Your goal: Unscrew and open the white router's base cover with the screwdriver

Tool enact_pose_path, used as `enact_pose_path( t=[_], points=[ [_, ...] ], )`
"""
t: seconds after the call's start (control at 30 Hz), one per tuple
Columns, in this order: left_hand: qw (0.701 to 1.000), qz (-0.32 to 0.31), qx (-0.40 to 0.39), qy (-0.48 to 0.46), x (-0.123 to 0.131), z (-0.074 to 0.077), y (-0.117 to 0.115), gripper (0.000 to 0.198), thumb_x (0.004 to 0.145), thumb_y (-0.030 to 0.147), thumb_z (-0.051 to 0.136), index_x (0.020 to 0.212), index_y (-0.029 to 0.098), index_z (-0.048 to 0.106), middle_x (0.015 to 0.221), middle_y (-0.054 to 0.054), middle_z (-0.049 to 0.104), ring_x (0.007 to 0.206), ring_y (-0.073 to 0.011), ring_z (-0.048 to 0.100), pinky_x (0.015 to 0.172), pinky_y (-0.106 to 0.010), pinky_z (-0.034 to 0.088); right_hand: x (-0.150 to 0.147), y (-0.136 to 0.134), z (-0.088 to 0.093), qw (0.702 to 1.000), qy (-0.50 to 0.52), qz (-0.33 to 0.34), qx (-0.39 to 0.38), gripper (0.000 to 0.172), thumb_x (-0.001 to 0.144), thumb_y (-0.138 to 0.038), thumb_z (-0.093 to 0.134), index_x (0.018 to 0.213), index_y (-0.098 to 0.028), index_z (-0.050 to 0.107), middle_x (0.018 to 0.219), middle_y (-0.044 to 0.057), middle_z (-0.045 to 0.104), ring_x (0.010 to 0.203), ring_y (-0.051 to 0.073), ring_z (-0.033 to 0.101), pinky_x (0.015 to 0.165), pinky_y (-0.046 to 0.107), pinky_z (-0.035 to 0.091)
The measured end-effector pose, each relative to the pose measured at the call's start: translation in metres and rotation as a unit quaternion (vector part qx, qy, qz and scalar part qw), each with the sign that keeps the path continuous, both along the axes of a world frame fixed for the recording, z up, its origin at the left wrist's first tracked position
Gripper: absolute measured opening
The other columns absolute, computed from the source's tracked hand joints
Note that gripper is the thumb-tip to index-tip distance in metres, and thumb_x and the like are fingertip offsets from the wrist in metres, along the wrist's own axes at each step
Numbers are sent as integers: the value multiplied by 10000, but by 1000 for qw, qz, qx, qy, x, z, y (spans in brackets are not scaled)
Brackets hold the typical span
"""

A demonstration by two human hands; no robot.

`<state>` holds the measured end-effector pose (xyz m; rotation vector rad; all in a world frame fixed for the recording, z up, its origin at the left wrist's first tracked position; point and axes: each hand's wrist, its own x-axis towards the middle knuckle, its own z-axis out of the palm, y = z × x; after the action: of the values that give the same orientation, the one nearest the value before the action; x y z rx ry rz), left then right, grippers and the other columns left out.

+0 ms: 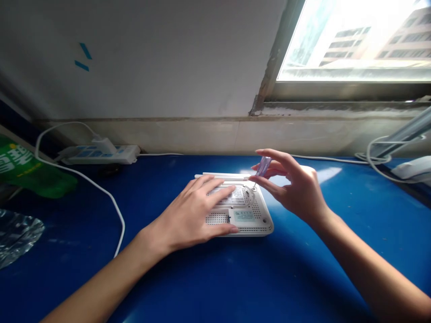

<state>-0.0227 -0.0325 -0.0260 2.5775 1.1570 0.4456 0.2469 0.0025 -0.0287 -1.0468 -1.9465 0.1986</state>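
Observation:
A white router point(256, 213) lies upside down on the blue table point(168, 287), its perforated underside and label facing up and its white antennas point(222, 175) folded back along the far side. My left hand point(191, 211) rests flat across it with the fingers spread, hiding much of the underside. My right hand point(289, 184) hangs just above the router's far right corner. Between its thumb and fingers is a small screwdriver point(263, 166) with a translucent purple handle. Its thin tip points down at a round screw recess point(254, 189), and I cannot tell whether they touch.
A white power strip point(101, 154) with a plug in it stands at the back left, and white cables run along the table. A green bottle point(23, 168) and crumpled clear plastic point(16, 233) lie at the left. A bright window point(353, 40) is at the upper right.

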Motion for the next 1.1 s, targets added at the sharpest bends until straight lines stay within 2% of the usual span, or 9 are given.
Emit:
enact_pose_path(
  t=[0.2, 0.33, 0.5, 0.57, 0.7, 0.83, 0.93, 1.0, 1.1],
  points=[
    [1000, 3, 7, -9, -1, -7, -2, 794, 928, 698, 691, 1569, 252, 543, 1636, -118, 496, 1505, -360, 431, 1273, -591, 318, 4, 4, 11, 990, 64, 99, -71, 361, 1039, -306, 670, 1399, -295, 654, 1217, 65, 802, 1090, 272, 791, 993, 472, 651],
    [1000, 13, 3, -15, -1, -9, -2, 775, 931, 691, 692, 1560, 257, 560, 1637, -132, 491, 1502, -374, 431, 1258, -595, 336, 3, 5, 14, 989, 92, 96, -69, 304, 957, -313, 791, 1252, -292, 724, 1046, 43, 803, 916, 246, 795, 913, 457, 672],
    [1000, 15, 11, -11, 0, -12, -3, 735, 941, 672, 688, 1549, 277, 570, 1651, -124, 477, 1512, -383, 417, 1262, -620, 310, 0, 5, 15, 999, 14, 26, 23, 260, 929, -391, 823, 1160, -279, 782, 902, 45, 719, 743, 208, 700, 774, 423, 643],
    [1000, 17, 13, -10, 0, -14, -4, 731, 941, 670, 688, 1545, 274, 573, 1649, -123, 478, 1507, -383, 421, 1257, -617, 316, 0, 4, 13, 999, 2, 21, 23, 274, 1002, -372, 732, 1260, -283, 760, 1006, 67, 747, 834, 219, 727, 816, 418, 642],
    [1000, 20, 22, -9, 0, -16, -4, 717, 941, 656, 698, 1537, 276, 578, 1644, -116, 486, 1496, -374, 437, 1246, -595, 340, 2, 2, 8, 993, 49, 100, -37, 389, 1096, -266, 548, 1475, -296, 629, 1348, 85, 739, 1144, 253, 750, 937, 430, 648],
    [999, 20, 30, -7, 0, -16, -3, 696, 951, 648, 691, 1536, 288, 575, 1640, -106, 492, 1490, -364, 449, 1245, -591, 338, -2, 2, 3, 993, 100, 64, -13, 294, 1015, -246, 712, 1302, -292, 750, 1030, 35, 806, 858, 212, 790, 850, 407, 664],
    [999, 19, 25, -3, 0, -15, -3, 694, 956, 644, 687, 1543, 292, 568, 1641, -98, 493, 1493, -356, 449, 1247, -582, 338, -8, 3, 2, 993, 109, 41, 14, 231, 928, -272, 828, 1157, -291, 805, 887, 15, 726, 756, 194, 735, 748, 387, 651],
    [1000, 19, 24, -1, 0, -15, -3, 693, 958, 645, 683, 1544, 295, 566, 1646, -95, 488, 1496, -357, 446, 1248, -585, 335, -10, 3, 2, 992, 116, 36, 20, 226, 908, -292, 850, 1130, -288, 809, 875, 11, 676, 732, 184, 706, 707, 376, 642],
    [999, 21, 27, 0, 0, -16, -4, 692, 958, 644, 682, 1541, 288, 570, 1649, -99, 484, 1498, -358, 443, 1247, -586, 335, -7, 1, 3, 992, 115, 57, -8, 262, 1032, -271, 688, 1283, -293, 760, 1052, 46, 736, 772, 172, 732, 782, 395, 651]
  ],
)
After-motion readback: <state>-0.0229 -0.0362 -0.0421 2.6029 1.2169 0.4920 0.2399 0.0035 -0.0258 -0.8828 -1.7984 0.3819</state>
